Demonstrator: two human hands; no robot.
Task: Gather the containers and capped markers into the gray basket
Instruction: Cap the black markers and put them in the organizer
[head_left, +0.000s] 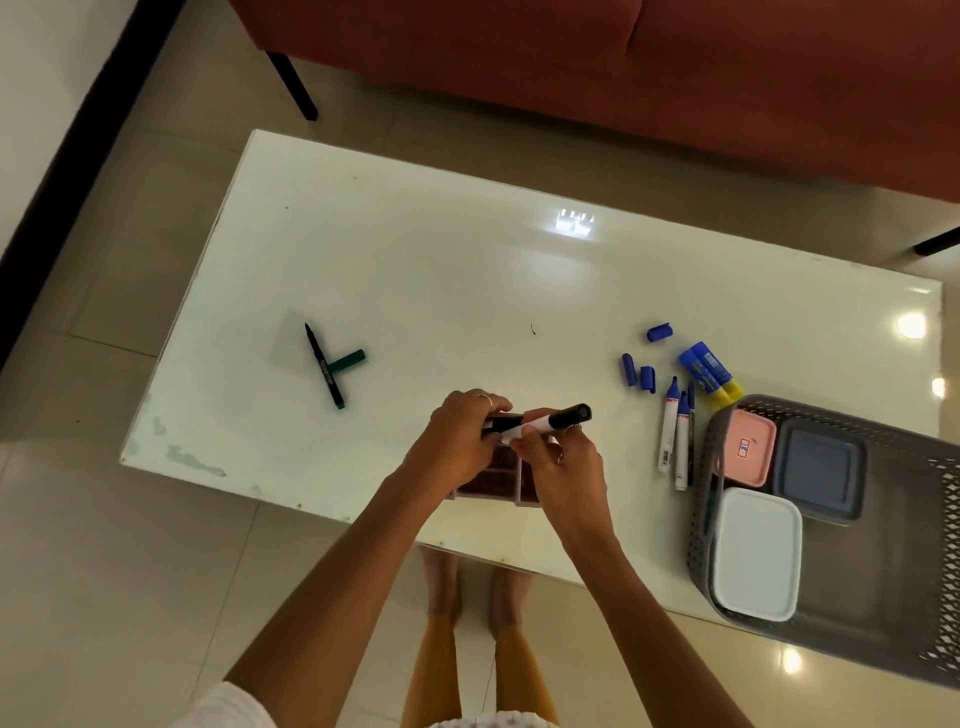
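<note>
Your left hand (460, 441) and right hand (558, 457) meet above the near edge of the desk (415, 249), both gripping one marker (540, 422): the left fingers curl round its dark end, the right thumb and fingers pinch its white barrel, and its black cap points right and away from you. Print on the barrel is too small to read. Under the hands sits a divided tray (501, 480) with pale walls and dark compartments, just at the desk's near edge.

To the left, well apart, a thin black pen (324, 365) lies uncapped with white lettering along its barrel, unreadable; its green cap (348, 361) lies touching it crosswise.

To the right, three loose blue caps (660, 332) (629, 369) (648, 376) lie near each other. Beside them, uncapped blue-tipped markers (667, 428) with white barrels lie side by side, pointing away from you, their labels illegible. Two blue and yellow tubes (709, 371) lie just beyond them, touching the basket (924, 571).

The basket, gray perforated plastic, overhangs the desk's right near corner. Inside it are three lidded rectangular boxes with rounded corners: a pink box (743, 447) bearing a small red and white sticker, a dark gray box (818, 475), and a white box (756, 553).

The desk top is glossy, pale, and bare across its far half. Beyond it stands a rust sofa (623, 67) on tile floor (130, 545).
</note>
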